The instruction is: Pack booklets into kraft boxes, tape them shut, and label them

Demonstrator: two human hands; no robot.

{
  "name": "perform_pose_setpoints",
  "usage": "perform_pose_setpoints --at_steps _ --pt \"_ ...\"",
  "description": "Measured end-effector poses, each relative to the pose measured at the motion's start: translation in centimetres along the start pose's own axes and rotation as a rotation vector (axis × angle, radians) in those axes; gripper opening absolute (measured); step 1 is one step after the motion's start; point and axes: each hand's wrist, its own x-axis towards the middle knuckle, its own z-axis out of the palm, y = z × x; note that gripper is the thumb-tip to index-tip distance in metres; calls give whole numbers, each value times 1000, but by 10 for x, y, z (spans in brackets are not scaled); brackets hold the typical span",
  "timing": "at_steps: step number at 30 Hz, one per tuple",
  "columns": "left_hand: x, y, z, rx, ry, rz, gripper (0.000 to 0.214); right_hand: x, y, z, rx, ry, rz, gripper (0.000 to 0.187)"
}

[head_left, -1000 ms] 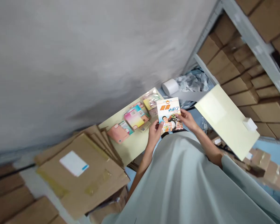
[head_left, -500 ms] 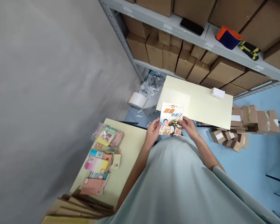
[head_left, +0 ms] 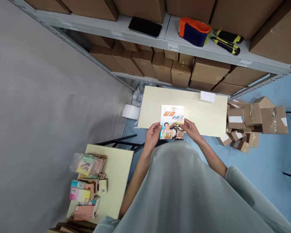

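Note:
Between my two hands is a book (head_left: 172,122) with a white, orange and blue cover showing a person and food. My left hand (head_left: 153,136) grips its left edge, thumb on the front cover. On the opposite edge my right hand (head_left: 192,130) is closed, with the thumb on the front too. The cover faces up at me, and the fingers behind it are hidden. The book is held in front of my body, over the near edge of a cream table (head_left: 155,97). A small white box (head_left: 207,96) lies at the far right of that table.
Grey shelving (head_left: 145,37) with cardboard boxes stands ahead, bearing a phone (head_left: 145,27), an orange-and-blue tape dispenser (head_left: 194,31) and utility knives (head_left: 228,41). Parcels (head_left: 253,116) are piled on the floor at right. A second table (head_left: 116,165) at left carries book stacks (head_left: 84,191). A white roll (head_left: 131,112) lies by the wall.
My view has turned toward the right, so the shelf and tables appear shifted left. Both hands still hold the book, now more squarely before the cream table.

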Motion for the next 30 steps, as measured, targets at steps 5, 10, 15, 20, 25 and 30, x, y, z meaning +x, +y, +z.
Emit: perform_pose_setpoints --at_steps 5,10,15,20,25,30 --pt "14 13 20 26 -19 14 57 9 -12 -17 16 75 -26 67" --pt "29 21 27 27 -78 25 52 2 -31 -15 19 145 -12 64" --pt "49 28 26 2 -142 18 54 6 -41 -8 1 195 -53 67" --pt "67 41 15 13 -201 -4 57 22 -34 2 -50 311 -37 73" --pt "74 54 3 41 -195 47 58 38 -30 39 -262 619 -71 83" --pt "75 61 -15 220 -198 373 34 54 -36 108 -185 444 -37 67"
